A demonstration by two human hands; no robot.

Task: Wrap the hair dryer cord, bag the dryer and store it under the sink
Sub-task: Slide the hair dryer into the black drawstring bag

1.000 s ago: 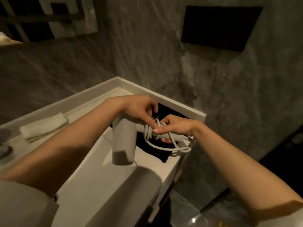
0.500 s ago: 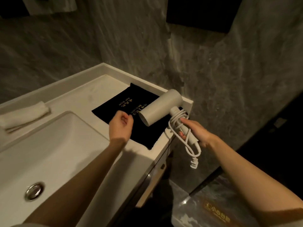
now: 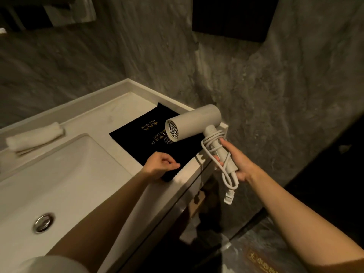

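nearest the camera, the two bare forearms reach out over the sink basin (image 3: 59, 174) and the counter's front edge. the left hand (image 3: 160, 165) rests on the near corner of the black bag (image 3: 149, 138), its fingers (image 3: 173, 164) curled narrow and pinching the fabric there, thumb against forefinger; how much cloth is caught between them i cannot tell. the bag lies flat on the counter (image 3: 126, 107), stretching away beyond those fingertips, gold lettering on top.

to the right of that hand, off the counter's corner, the right hand (image 3: 236, 164) is wrapped around the handle of the hair dryer (image 3: 194, 123), fingers closed on it and on the cord (image 3: 214, 142) wound around the handle. above the fingers the barrel points left over the bag's far end; below them a loose loop and the plug (image 3: 229, 198) hang free.

further left, past the basin, a rolled towel (image 3: 34, 137) sits against the back ledge.

by my reading the wrapping is done, though loosely. opening the bag, sliding the dryer in and stowing it under the sink remain.
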